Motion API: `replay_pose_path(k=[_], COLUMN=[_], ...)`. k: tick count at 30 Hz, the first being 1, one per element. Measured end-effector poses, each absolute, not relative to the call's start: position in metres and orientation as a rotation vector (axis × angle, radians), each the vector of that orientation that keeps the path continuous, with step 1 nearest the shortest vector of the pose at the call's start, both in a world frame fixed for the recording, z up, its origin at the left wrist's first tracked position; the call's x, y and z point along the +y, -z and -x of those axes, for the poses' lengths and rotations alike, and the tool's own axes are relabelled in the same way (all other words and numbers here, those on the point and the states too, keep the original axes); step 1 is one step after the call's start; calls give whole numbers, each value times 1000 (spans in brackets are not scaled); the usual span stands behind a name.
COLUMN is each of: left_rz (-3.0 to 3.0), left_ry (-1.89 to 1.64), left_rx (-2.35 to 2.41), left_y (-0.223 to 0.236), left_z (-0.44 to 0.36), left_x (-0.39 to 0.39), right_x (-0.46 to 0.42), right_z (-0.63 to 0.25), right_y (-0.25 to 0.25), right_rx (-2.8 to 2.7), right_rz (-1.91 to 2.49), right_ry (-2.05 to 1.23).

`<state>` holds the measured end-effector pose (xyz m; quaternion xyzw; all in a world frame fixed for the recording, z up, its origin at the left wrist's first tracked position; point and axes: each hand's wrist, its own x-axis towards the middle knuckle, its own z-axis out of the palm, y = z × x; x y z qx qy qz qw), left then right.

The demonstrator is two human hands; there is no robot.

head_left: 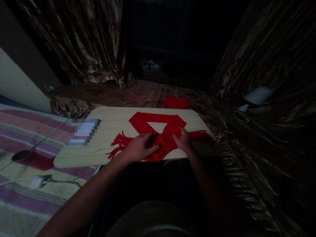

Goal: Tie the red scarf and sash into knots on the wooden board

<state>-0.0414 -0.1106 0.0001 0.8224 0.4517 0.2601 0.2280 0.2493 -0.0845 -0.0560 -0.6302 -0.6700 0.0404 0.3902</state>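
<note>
A red scarf with fringed ends lies on a pale wooden board. Its far part makes a loop, and its near part is bunched and crossed into a knot-like bundle. My left hand closes on the left side of this bundle, thumb pointing inward; some of its fingers are hidden in the cloth. On the right side, my right hand pinches another part of the scarf between thumb and fingers. Fringe sticks out past both hands to the left and right.
A blurred-out phone-like slab sits on the board's left side. Beyond the far edge lies another red cloth. A red cup-like container and a white charger rest on the striped bedding. A white lamp stands at right.
</note>
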Motion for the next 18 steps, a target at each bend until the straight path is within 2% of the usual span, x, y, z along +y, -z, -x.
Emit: replay_pose_path(k=[6, 10, 12, 14, 18], left_rz=[-2259, -2293, -2235, -2031, -1233], left_ry=[-399, -134, -116, -289, -895], left_rx=[1563, 1549, 1514, 1475, 1206], left_y=[1, -2, -4, -3, -3], left_z=[-24, -46, -54, -58, -42], left_x=[-106, -75, -65, -59, -42], right_x=[-84, -85, -85, -86, -86], right_z=[-252, -251, -251, -251, -252], right_y=[54, 54, 53, 52, 50], right_rx=[-1692, -1685, -1686, -1662, -1521], right_rz=[1668, 1707, 1720, 1737, 1753], right_ry=[-19, -35, -47, -58, -127])
